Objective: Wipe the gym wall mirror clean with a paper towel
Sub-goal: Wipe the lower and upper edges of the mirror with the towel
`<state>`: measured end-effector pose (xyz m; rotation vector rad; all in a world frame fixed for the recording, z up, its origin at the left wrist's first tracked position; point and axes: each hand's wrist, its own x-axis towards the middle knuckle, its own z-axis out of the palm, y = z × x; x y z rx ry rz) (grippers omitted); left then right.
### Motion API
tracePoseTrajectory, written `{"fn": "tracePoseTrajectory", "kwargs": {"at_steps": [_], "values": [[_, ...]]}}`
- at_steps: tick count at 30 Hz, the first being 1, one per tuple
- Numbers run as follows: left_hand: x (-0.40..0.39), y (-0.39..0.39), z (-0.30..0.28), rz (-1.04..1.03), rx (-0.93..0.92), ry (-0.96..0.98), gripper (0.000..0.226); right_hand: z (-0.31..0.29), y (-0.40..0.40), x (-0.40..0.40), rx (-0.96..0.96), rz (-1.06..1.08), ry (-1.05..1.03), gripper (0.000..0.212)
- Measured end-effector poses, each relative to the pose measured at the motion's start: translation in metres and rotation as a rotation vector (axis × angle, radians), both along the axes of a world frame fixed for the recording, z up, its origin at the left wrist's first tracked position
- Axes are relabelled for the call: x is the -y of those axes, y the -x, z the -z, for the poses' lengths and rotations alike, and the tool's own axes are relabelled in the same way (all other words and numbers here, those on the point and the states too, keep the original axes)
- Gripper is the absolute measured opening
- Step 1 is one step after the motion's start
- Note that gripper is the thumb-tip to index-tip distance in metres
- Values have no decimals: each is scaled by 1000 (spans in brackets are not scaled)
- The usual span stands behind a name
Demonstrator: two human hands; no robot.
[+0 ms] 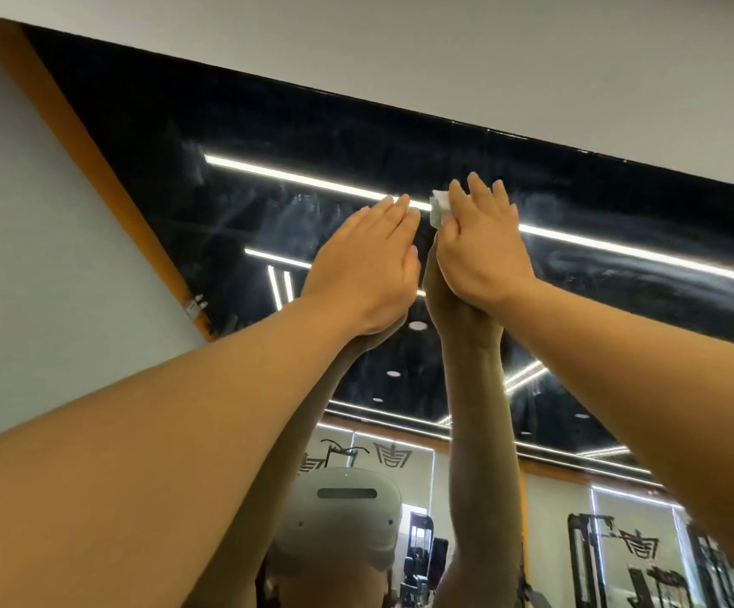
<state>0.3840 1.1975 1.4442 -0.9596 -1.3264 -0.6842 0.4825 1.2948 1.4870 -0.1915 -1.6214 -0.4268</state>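
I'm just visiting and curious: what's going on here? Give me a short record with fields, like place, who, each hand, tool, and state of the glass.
place: gym wall mirror, upper part, close under a white ceiling strip
who: a person reaching up with both bare arms
left hand: flat on the glass, fingers straight, holding nothing
right hand: fingers straight, pressing the paper towel to the glass
tool: white paper towel, mostly hidden under the right hand
glass: hazy streaks on both sides of the hands
reflection: light strips, gym machines, white headset
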Motion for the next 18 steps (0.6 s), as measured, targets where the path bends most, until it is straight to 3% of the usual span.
{"fn": "tracePoseTrajectory", "kwargs": {"at_steps": [5, 9, 12, 18], "values": [[-1, 0, 2, -12, -27, -7, 56, 56, -3, -16, -37, -133, -76, 50], [-1, -2, 3, -69, -27, -12, 57, 107, -7, -26, 4, -152, -109, 62], [-2, -2, 4, -47, -55, -13, 57, 139, -13, -36, -6, -143, -167, 59], [-3, -3, 5, -92, -93, 77, 60, 150, -24, -55, 59, -66, -277, 54]]}}
